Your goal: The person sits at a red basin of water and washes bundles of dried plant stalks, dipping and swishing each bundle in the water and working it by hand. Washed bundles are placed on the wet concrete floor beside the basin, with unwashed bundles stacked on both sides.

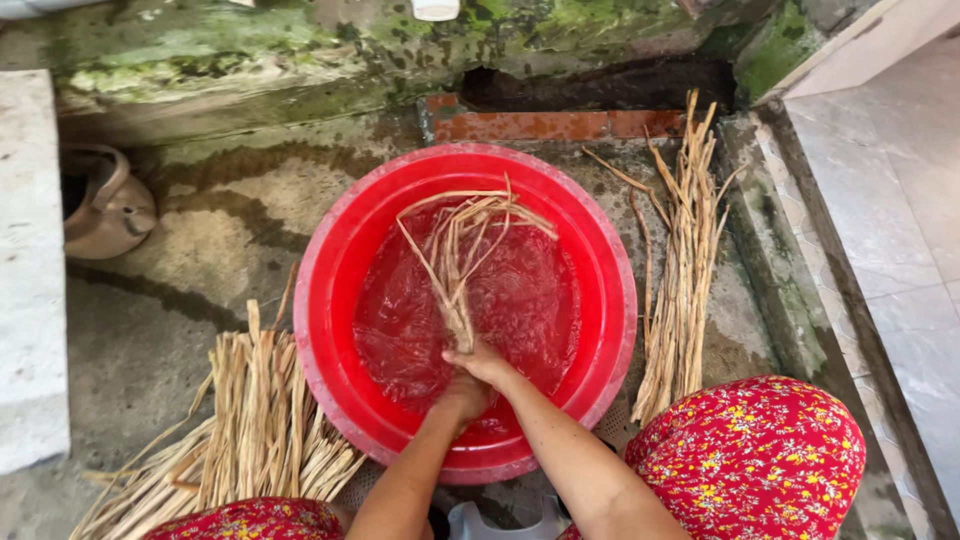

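Observation:
A round red basin (330, 260) holds water on the concrete ground. Both my hands meet low in the basin. My left hand (462, 392) and my right hand (482, 362) are closed together around the lower end of a small bundle of pale dry straw strips (462, 240). The bundle rises out of the water and fans apart toward the far rim. Its bottom end is wet and hidden inside my fists.
A heap of the same straw strips (255, 425) lies left of the basin, a longer bundle (683, 270) to its right. A tan shoe (105, 205) sits at far left below a mossy wall (250, 50). Pale tiles (900, 200) are at right. My knees wear red floral cloth (755, 460).

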A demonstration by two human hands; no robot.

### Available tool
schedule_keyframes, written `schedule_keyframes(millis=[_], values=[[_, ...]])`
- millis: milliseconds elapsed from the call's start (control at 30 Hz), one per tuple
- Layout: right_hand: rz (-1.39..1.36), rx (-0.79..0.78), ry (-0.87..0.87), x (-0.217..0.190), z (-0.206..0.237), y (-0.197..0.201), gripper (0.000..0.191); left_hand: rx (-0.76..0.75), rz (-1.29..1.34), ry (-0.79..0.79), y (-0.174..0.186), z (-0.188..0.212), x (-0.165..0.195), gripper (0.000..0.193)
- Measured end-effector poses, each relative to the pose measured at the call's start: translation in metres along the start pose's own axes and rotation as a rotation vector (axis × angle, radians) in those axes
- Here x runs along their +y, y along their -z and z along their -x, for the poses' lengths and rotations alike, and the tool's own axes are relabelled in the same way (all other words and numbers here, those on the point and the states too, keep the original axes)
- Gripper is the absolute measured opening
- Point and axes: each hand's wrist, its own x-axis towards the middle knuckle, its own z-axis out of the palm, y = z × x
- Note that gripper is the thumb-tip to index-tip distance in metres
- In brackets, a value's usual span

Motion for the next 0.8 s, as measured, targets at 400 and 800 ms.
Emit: schedule_keyframes(millis=[400, 800], values=[[-0.684, -0.097, -0.299, -0.033, -0.030, 0.048, 0.016, 0.284, -0.240, -0.279, 0.000, 0.186, 0.064, 0.040], [-1.033, 0.416, -0.050, -0.109, -0.012, 0.137, 0.069, 0.326, 0.216, -0.298, 0.060, 0.275, 0.019, 0.037]])
